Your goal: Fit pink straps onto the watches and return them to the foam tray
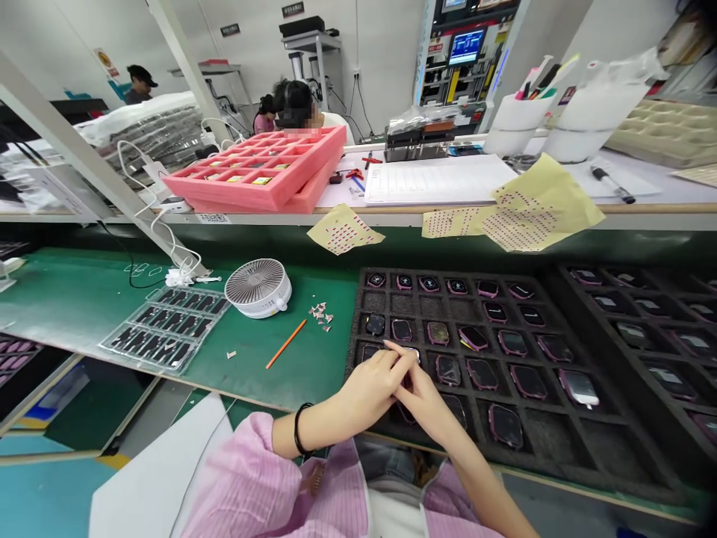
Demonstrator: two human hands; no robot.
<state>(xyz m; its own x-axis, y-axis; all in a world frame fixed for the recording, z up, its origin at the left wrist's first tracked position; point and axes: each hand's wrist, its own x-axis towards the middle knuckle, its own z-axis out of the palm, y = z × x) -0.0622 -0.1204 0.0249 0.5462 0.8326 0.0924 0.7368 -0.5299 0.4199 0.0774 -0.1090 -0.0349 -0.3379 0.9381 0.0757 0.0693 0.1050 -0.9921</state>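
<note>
My left hand (374,379) and my right hand (419,396) are together above the front left part of a black foam tray (552,441). The fingers overlap and curl inward, the left ones lying across the right. Anything between them is hidden. Dark square watches with purple cases sit in the tray's compartments. Closest to my hands are a watch (448,370) just to the right, another watch (401,329) behind them, and one partly covered watch (370,351) beside my left hand. One watch (579,388) farther right has a pale screen.
A second watch tray (632,329) stands at right. Left on the green bench (314,373) are an orange stick (285,344), small scraps (322,314), a white fan (258,288) and a sheet of black parts (168,325). The shelf above holds pink foam trays (269,190) and papers (437,179).
</note>
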